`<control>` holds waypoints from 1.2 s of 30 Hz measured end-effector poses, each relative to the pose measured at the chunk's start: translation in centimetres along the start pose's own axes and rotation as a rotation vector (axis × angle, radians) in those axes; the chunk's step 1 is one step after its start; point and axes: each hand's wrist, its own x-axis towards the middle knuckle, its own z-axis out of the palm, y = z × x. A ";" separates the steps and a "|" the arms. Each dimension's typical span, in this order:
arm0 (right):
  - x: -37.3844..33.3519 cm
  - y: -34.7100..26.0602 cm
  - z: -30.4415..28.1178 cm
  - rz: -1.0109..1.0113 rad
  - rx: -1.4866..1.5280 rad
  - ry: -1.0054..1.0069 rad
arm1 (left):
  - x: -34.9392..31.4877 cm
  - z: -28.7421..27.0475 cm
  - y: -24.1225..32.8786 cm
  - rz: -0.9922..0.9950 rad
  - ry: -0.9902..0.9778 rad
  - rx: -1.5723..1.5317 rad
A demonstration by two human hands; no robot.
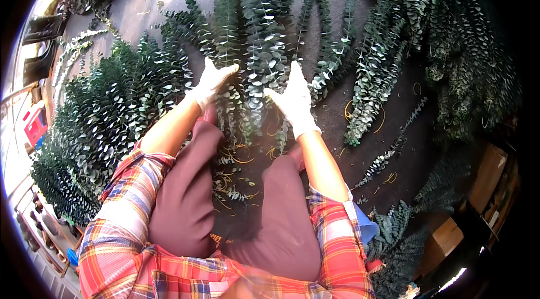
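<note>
Both of my hands wear white gloves and reach forward over the dark floor mat (332,169). Between them lies a loose bunch of long eucalyptus branches (261,46), their round grey-green leaves pointing away and toward me. My left hand (215,81) is at the bunch's left side, thumb and a finger apart. On the right side, my right hand (293,99) has its thumb and forefinger spread, close to the leaves. Neither hand shows a branch gripped in it. A few shorter eucalyptus sprigs (333,63) lie just right of my right hand.
A large eucalyptus heap (112,116) is on my left, and another pile (461,63) hangs at the far right. Yellow rubber bands (390,177) and leaf scraps (230,189) are strewn on the mat. Cardboard (487,178) stands at right, a red plastic item (35,124) at left.
</note>
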 end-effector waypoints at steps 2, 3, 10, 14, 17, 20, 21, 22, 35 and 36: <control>1.4 -0.9 0.7 0.213 0.098 -0.073 | 0.5 0.2 -0.6 0.031 -0.143 -0.141; 2.1 -0.9 0.7 0.301 0.178 -0.095 | 0.1 0.6 -0.1 -0.028 -0.206 -0.178; -0.4 7.3 -1.4 0.602 0.742 0.247 | -1.7 2.0 0.9 -0.387 -0.416 -0.574; -2.9 8.6 -2.0 0.638 0.747 0.295 | -1.1 1.2 -0.7 -0.562 -0.357 -0.674; -3.6 7.9 -2.0 0.600 0.643 0.350 | -1.2 0.4 -1.1 -0.480 -0.306 -0.605; -3.7 6.9 -2.3 0.533 0.739 0.399 | -1.4 -1.1 -1.7 -0.336 -0.102 -0.441; -3.4 6.0 -2.9 0.511 0.802 0.410 | -1.7 -1.3 -1.5 -0.352 -0.022 -0.404; -3.2 4.7 -3.2 0.462 0.834 0.423 | -1.7 -1.9 -2.0 -0.327 0.003 -0.438; 0.0 0.5 0.4 0.524 0.224 -0.123 | -2.9 -0.4 0.0 -0.150 0.022 -0.195; 0.0 1.1 0.7 0.528 0.364 -0.140 | -2.9 -1.0 -0.2 -0.217 -0.054 -0.212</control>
